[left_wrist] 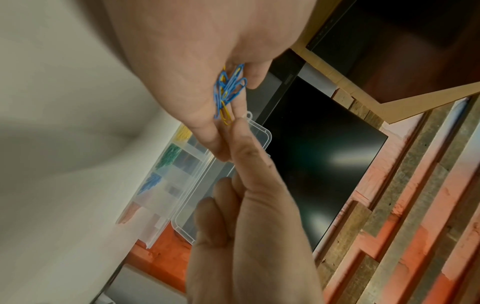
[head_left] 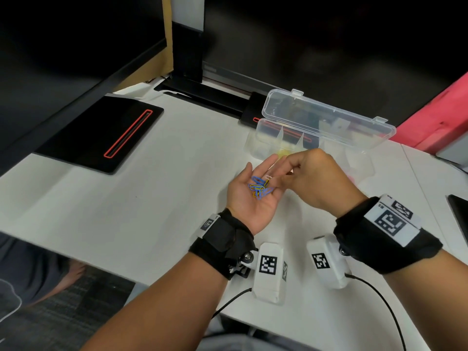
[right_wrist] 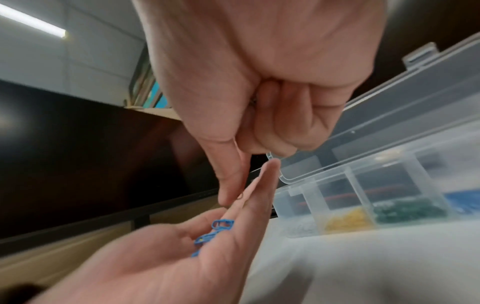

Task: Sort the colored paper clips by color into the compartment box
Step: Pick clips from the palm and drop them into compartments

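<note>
My left hand [head_left: 262,171] lies palm up above the table, fingers straight, carrying a small heap of blue and yellow paper clips [head_left: 259,188] [left_wrist: 228,90] [right_wrist: 221,225]. A pale clip [head_left: 268,177] rests on its fingers. My right hand [head_left: 283,171] hovers just right of it with its fingers curled; its thumb tip [right_wrist: 230,197] touches the left fingers at the pale clip. Behind both hands stands the clear compartment box [head_left: 260,134] with its lid [head_left: 329,117] open. Its compartments hold white, yellow [right_wrist: 345,220], green [right_wrist: 405,209] and blue [left_wrist: 150,181] clips.
A black pad with a red-edged slot [head_left: 106,133] lies at the left of the white table [head_left: 152,198]. A dark monitor [left_wrist: 324,164] stands behind the box. A red block [head_left: 435,122] is at the far right, a dark device [head_left: 459,216] at the right edge.
</note>
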`<state>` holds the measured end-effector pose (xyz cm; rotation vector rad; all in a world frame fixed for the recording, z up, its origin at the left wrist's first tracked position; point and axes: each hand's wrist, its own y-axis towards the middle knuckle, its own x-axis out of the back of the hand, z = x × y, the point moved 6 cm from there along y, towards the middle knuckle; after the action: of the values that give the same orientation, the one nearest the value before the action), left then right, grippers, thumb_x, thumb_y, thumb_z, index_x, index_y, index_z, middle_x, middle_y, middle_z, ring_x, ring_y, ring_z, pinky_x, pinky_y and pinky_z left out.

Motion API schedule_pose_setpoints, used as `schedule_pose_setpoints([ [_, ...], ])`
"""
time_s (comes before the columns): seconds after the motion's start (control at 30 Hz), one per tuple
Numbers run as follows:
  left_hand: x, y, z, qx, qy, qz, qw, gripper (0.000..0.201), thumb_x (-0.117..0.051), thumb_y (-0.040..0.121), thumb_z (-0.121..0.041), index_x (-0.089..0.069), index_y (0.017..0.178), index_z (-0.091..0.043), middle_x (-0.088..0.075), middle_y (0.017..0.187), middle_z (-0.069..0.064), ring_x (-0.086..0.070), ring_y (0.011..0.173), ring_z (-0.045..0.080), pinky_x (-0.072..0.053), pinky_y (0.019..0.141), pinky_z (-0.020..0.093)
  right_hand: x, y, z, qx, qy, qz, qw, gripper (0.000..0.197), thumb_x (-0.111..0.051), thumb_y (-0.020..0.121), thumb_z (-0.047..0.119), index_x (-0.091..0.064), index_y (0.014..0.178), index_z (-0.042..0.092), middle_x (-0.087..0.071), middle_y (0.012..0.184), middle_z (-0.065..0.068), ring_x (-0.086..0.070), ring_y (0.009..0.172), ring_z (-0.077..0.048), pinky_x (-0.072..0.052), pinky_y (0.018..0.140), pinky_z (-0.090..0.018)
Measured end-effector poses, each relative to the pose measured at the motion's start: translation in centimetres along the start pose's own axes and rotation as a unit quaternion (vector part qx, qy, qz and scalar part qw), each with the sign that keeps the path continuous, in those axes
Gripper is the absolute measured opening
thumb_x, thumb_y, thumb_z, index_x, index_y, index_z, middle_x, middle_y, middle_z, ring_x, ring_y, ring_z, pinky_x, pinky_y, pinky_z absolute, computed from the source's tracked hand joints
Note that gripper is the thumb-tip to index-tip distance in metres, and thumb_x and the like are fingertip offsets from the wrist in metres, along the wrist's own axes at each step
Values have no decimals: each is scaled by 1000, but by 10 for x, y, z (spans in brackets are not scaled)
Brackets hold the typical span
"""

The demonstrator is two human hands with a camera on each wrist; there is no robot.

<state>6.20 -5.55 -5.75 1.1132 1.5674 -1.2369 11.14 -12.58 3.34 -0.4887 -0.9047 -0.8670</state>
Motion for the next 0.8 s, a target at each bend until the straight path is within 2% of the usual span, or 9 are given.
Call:
schedule_pose_setpoints([
  [0.07, -1, -1, -2, -9, 4, -12, 1000, 48, -30, 104, -30, -54, 125, 5, -59, 128, 26, -60, 113, 35, -56, 84, 38, 4, -4, -2, -5, 88, -3, 996, 12, -77, 80, 11, -72, 71, 16, -47, 40, 17, -38, 39, -5, -28, 43, -10],
  [0.17, 3, 1, -8, -22, -11, -25, 999, 47, -31, 103, -29, -58, 118, 6, -67, 114, 24, -68, 100, 33, -54, 92, 40, 9, -8, -13, -58, 308, 2, 950, 15, -68, 90, 16, -64, 75, 14, -32, 47, 11, -22, 42, -7, -21, 39, -17],
  [0.27, 7, 5, -23, -50, -34, -47, 997, 48, -28, 104, -26, -58, 114, 9, -66, 113, 26, -63, 105, 38, -48, 97, 45, 3, -6, -25, -128, 554, 59, 821, 20, -52, 94, 19, -47, 75, 19, -23, 56, 6, -14, 46, -9, -14, 39, -20],
  [0.33, 8, 10, -36, -67, -40, -60, 995, 48, -27, 104, -26, -58, 114, 10, -65, 113, 27, -61, 106, 39, -47, 96, 45, -1, -2, -27, -139, 654, 92, 738, 16, -47, 81, 23, -41, 67, 20, -22, 55, 6, -11, 48, -11, -12, 39, -22],
  [0.37, 8, 12, -44, -75, -38, -63, 995, 47, -27, 104, -25, -57, 115, 10, -64, 114, 27, -61, 107, 39, -47, 95, 45, -3, 2, -29, -136, 678, 96, 716, 16, -44, 76, 24, -38, 62, 20, -22, 53, 6, -10, 47, -12, -11, 40, -22],
  [0.5, 9, 18, -70, -92, -39, -55, 993, 47, -29, 103, -25, -57, 117, 10, -65, 114, 27, -61, 108, 38, -47, 94, 44, -14, 28, -28, -131, 704, 94, 692, 21, -41, 72, 24, -33, 53, 20, -24, 46, 6, -16, 37, -11, -13, 37, -21],
  [0.6, 14, 21, -81, -100, -46, -48, 993, 46, -31, 103, -24, -57, 117, 10, -65, 116, 27, -60, 111, 39, -46, 97, 45, -16, 52, -23, -118, 718, 72, 682, 15, -41, 70, 20, -38, 56, 19, -27, 46, 5, -22, 35, -10, -15, 36, -21],
  [0.7, 16, 26, -85, -98, -47, -45, 993, 46, -32, 103, -25, -58, 117, 10, -64, 118, 27, -60, 113, 38, -46, 97, 44, -14, 77, -16, -111, 710, 42, 694, 6, -40, 69, 17, -45, 66, 16, -30, 49, 4, -22, 36, -10, -16, 37, -19],
  [0.8, 18, 29, -85, -94, -43, -49, 993, 47, -31, 104, -26, -58, 118, 9, -64, 119, 26, -60, 113, 37, -47, 96, 43, -12, 101, -9, -114, 695, 23, 709, 11, -39, 73, 17, -49, 68, 15, -32, 50, 3, -22, 36, -11, -14, 38, -18],
])
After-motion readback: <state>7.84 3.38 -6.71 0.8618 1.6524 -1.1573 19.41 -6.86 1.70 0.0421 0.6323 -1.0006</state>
